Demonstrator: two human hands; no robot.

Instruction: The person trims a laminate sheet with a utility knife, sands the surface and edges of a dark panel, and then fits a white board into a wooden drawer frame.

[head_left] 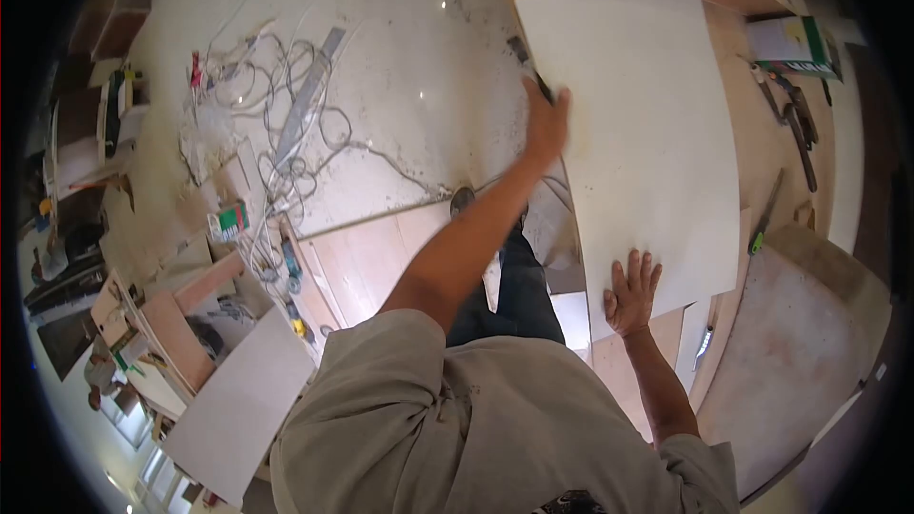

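A large white sheet (657, 133) lies on a wooden work surface. My left hand (546, 126) is closed around a dark-handled tool (519, 52) at the sheet's upper left edge; the tool points up and away, and its exact kind is unclear. On the near end of the same sheet, my right hand (633, 293) rests palm down with its fingers spread, holding nothing.
Pliers and other hand tools (785, 114) lie right of the sheet, near a green-and-white box (792, 43). A green-handled saw (766, 214) is below them. Tangled cables (286, 162) and a metal strip (309, 95) cover floor at left. Another person (98, 376) is far left.
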